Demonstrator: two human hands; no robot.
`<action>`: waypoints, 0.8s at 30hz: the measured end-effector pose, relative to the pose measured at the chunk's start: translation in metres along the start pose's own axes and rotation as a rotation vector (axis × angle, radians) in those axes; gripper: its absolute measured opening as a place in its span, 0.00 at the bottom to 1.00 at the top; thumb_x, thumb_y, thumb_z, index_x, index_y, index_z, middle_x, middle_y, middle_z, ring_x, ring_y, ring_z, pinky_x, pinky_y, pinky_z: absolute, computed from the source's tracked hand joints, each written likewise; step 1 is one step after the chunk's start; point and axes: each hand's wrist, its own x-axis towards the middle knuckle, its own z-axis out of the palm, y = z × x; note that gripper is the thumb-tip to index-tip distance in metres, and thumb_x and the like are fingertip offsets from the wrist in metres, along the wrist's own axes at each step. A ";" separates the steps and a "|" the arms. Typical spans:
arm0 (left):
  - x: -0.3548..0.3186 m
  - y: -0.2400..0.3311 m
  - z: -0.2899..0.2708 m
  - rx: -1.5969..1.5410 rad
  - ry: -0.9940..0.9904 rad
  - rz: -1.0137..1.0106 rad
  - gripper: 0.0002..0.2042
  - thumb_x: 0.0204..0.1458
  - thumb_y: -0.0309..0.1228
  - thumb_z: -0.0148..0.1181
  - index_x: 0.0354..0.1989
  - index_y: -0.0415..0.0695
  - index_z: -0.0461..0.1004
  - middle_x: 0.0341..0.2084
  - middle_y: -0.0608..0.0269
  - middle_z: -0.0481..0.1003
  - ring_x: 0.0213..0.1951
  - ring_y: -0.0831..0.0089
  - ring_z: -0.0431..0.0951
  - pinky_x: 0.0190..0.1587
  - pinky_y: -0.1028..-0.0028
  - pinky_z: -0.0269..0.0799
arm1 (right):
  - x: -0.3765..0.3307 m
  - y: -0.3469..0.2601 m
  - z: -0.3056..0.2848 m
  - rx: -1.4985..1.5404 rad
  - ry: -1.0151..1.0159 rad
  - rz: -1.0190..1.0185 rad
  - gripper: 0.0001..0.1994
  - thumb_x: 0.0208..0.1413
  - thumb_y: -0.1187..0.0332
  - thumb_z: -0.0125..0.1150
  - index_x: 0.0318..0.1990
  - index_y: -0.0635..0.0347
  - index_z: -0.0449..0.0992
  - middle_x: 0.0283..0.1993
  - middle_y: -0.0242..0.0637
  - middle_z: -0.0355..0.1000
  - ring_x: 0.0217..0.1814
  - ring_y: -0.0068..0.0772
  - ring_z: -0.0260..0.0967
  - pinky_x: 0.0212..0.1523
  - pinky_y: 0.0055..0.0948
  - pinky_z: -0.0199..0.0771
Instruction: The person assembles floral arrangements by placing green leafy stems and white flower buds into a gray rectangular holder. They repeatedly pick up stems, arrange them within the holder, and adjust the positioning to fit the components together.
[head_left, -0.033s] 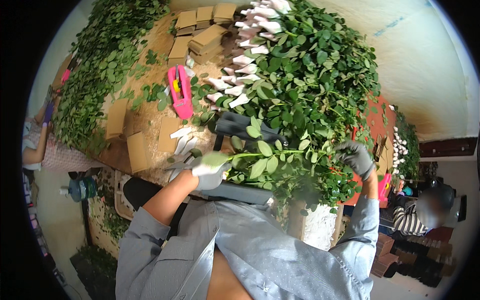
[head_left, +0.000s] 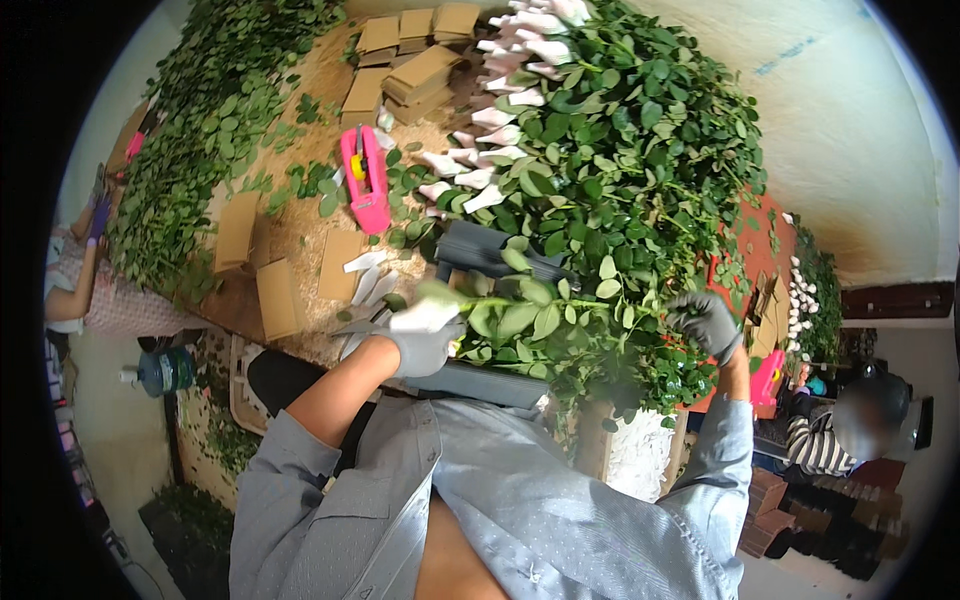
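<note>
A leafy rose stem [head_left: 545, 305] lies across the space in front of me, its white-covered head [head_left: 428, 315] blurred at the left end. My left hand [head_left: 430, 350], in a grey glove, is closed just under that head. My right hand [head_left: 706, 326], also gloved in grey, has its fingers curled round the stem's far right end among the leaves. Under the stem is a dark grey trough-like stand [head_left: 490, 250]. Several small white sleeves [head_left: 366, 275] lie beside a cardboard piece [head_left: 338, 265], near my left hand.
A pink tape dispenser [head_left: 365, 180] and stacked cardboard pieces [head_left: 420, 75] are on the table. A big pile of leafy roses [head_left: 630, 140] with white-covered heads fills the back right. More foliage [head_left: 215, 130] lies left. Co-workers are at the far left and right [head_left: 825, 435].
The covered rose head has dropped slightly in front of my left hand. My right hand has shifted a little lower and its fingers look more curled.
</note>
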 end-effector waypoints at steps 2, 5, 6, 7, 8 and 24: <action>-0.005 -0.001 0.009 -0.215 -0.038 -0.060 0.26 0.57 0.28 0.47 0.67 0.46 0.69 0.72 0.64 0.61 0.60 0.58 0.75 0.61 0.59 0.71 | 0.000 0.045 0.017 -0.171 0.023 -0.011 0.12 0.52 0.81 0.70 0.45 0.65 0.82 0.42 0.35 0.81 0.41 0.23 0.77 0.45 0.26 0.79; -0.004 -0.003 0.010 -0.226 -0.064 -0.070 0.27 0.56 0.27 0.47 0.67 0.46 0.69 0.74 0.66 0.58 0.59 0.56 0.76 0.61 0.59 0.71 | -0.010 0.091 0.038 -0.248 0.030 0.183 0.13 0.50 0.76 0.74 0.45 0.65 0.83 0.38 0.38 0.82 0.39 0.22 0.75 0.43 0.27 0.78; -0.004 -0.004 0.014 -0.209 -0.048 -0.061 0.27 0.55 0.27 0.47 0.67 0.46 0.69 0.74 0.66 0.57 0.58 0.56 0.76 0.61 0.59 0.71 | -0.013 0.094 0.046 -0.274 0.062 0.235 0.14 0.50 0.75 0.74 0.45 0.63 0.84 0.38 0.40 0.82 0.39 0.26 0.77 0.44 0.29 0.78; -0.003 -0.002 0.013 -0.197 -0.061 -0.070 0.28 0.56 0.27 0.47 0.68 0.47 0.68 0.74 0.67 0.57 0.59 0.57 0.76 0.61 0.59 0.71 | -0.014 0.093 0.051 -0.301 0.096 0.288 0.14 0.49 0.74 0.74 0.45 0.62 0.84 0.39 0.42 0.82 0.40 0.29 0.78 0.45 0.31 0.79; -0.003 0.000 0.009 -0.184 -0.075 -0.076 0.28 0.56 0.28 0.47 0.68 0.48 0.68 0.75 0.68 0.56 0.59 0.57 0.76 0.61 0.59 0.71 | -0.015 0.085 0.052 -0.549 0.025 0.286 0.15 0.52 0.72 0.70 0.49 0.58 0.83 0.48 0.44 0.81 0.49 0.39 0.79 0.50 0.37 0.77; -0.005 0.008 -0.013 -0.309 -0.114 -0.144 0.25 0.60 0.28 0.47 0.68 0.47 0.68 0.73 0.64 0.59 0.59 0.55 0.75 0.60 0.58 0.71 | 0.137 -0.043 0.291 -1.253 -0.049 -0.455 0.22 0.63 0.66 0.51 0.64 0.58 0.68 0.47 0.48 0.78 0.42 0.45 0.81 0.38 0.45 0.80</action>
